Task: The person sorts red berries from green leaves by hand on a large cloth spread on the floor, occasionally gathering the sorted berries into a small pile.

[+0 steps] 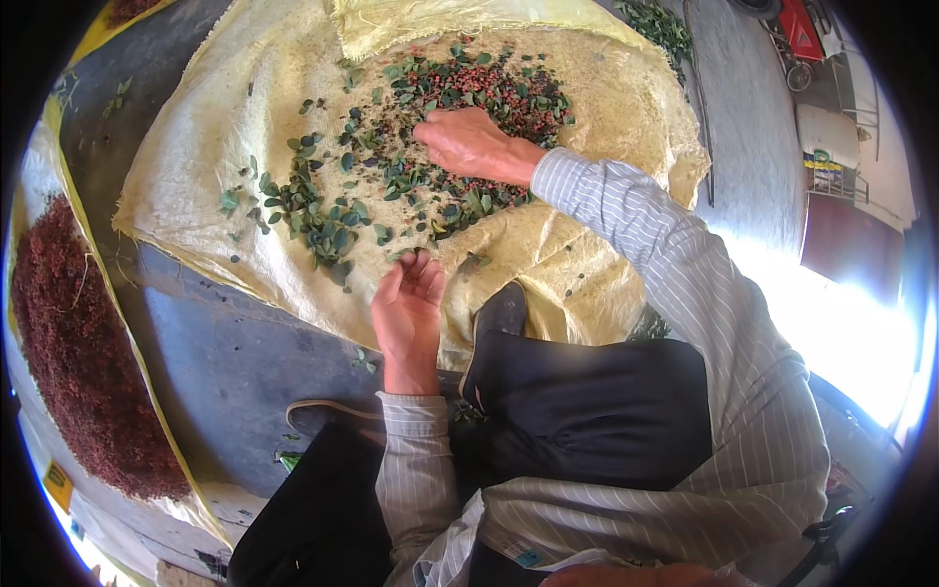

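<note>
A pile of small red berries (477, 82), probably Sichuan peppercorns, lies mixed with green leaves on a pale yellow woven plastic sheet (198, 161). My right hand (477, 145) is over the near left part of this pile, knuckles up and fingers bent down. Its fingertips are hidden, so whether they grip anything does not show. Closer to me, my left hand (411, 315) is turned palm up with curled fingers at the lower edge of the scattered bits. A leaf shows by its fingertips; whether it is held is unclear. Loose green leaves (323, 227) form a smaller heap to the left.
On the left, dark red berries (81, 359) cover another sheet on the concrete floor (205, 323). My shoe (502, 315) rests on the near edge of the yellow sheet. Cut leafy stems (656, 29) lie beyond it, and a red wheeled machine (799, 33) stands far right.
</note>
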The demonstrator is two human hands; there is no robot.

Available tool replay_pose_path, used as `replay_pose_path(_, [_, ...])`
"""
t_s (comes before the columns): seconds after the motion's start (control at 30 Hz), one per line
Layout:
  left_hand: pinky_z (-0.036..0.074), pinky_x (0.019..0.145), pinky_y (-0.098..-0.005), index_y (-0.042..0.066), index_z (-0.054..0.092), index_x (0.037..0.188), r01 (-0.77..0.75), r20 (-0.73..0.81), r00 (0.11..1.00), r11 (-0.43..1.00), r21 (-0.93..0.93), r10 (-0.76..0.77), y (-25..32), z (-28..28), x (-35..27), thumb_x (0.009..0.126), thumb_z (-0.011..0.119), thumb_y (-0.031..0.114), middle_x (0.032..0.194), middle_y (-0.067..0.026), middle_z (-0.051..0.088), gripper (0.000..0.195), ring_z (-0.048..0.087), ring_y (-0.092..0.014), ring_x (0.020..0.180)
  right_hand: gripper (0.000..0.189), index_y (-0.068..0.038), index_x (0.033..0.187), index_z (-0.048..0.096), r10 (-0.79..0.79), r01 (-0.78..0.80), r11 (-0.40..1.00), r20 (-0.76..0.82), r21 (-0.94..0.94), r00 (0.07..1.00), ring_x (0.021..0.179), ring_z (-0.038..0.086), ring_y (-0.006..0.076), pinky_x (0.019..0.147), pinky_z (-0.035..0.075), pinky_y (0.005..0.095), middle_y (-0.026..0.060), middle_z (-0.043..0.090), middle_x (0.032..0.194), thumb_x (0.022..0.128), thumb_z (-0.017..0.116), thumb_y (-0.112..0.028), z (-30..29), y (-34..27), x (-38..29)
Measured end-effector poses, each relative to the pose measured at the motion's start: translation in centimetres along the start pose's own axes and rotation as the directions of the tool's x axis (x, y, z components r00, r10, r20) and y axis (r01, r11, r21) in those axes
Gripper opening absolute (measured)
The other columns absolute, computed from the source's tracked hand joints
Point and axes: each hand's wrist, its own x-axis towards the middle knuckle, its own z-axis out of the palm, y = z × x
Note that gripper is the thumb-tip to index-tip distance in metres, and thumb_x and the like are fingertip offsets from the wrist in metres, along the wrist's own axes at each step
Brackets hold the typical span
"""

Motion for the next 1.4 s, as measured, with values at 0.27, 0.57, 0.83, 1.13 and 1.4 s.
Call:
replay_pose_path(0.27, [0.063,0.094,-0.0388,0.002,0.065,0.122,-0.006,-0.05,0.999,1.0,0.021,0.007,-0.1,0.8,-0.4,0.113,0.058,0.023,0.119,-0.0147,0.073,0.023,0.073,-0.026,0.104,0.005,-0.007,0.092,0.07,0.112,-0.103,0.976,-0.034,0.19,0.993,0.075,0.064,0.0203,0.063,0.053,0.0431,0.0058,0.064,0.084,0.093,0.07,-0.012,-1.6,0.2,-0.2])
replay_pose_path(0.57, [0.065,0.096,-0.0413,0.001,0.067,0.124,0.01,-0.01,1.0,1.0,0.008,-0.01,-0.5,0.1,0.1,0.113,0.059,0.023,0.124,-0.0164,0.076,0.026,0.076,-0.028,0.109,0.011,-0.005,0.094,0.067,0.007,0.019,0.973,-0.112,0.229,0.994,0.079,0.067,0.0276,0.072,0.056,0.0469,0.0093,0.066,0.094,0.09,0.069,-0.015,-0.7,-2.0,-0.5])
replay_pose_path(0.83, [0.064,0.096,-0.0405,0.002,0.066,0.123,-0.002,-0.059,0.998,1.0,0.013,0.003,-0.2,0.9,-0.3,0.113,0.058,0.023,0.122,-0.0149,0.075,0.025,0.074,-0.027,0.106,0.018,-0.005,0.105,0.062,-0.145,0.153,0.983,-0.085,0.101,0.986,0.074,0.065,0.0306,0.064,0.054,0.0469,0.0107,0.059,0.094,0.092,0.071,-0.014,0.1,-2.5,-0.1])
replay_pose_path(1.13, [0.063,0.094,-0.0396,0.003,0.066,0.121,-0.008,-0.086,0.996,0.999,0.034,0.011,-0.1,1.2,-0.4,0.113,0.057,0.022,0.119,-0.0136,0.074,0.023,0.074,-0.026,0.103,0.015,-0.004,0.104,0.065,-0.194,0.198,0.979,-0.07,0.042,0.978,0.074,0.066,0.0309,0.064,0.054,0.0474,0.0113,0.059,0.092,0.094,0.07,-0.014,0.4,-2.7,0.5])
replay_pose_path(1.4, [0.063,0.094,-0.0392,0.003,0.066,0.122,-0.006,-0.062,0.998,1.0,0.03,0.008,-0.3,1.1,-0.2,0.114,0.056,0.023,0.12,-0.0138,0.074,0.024,0.074,-0.027,0.106,0.01,-0.005,0.1,0.07,-0.043,0.058,0.973,-0.074,0.223,0.996,0.075,0.068,0.0273,0.068,0.056,0.0432,0.0116,0.067,0.091,0.093,0.067,-0.011,-1.1,-2.0,-0.5])
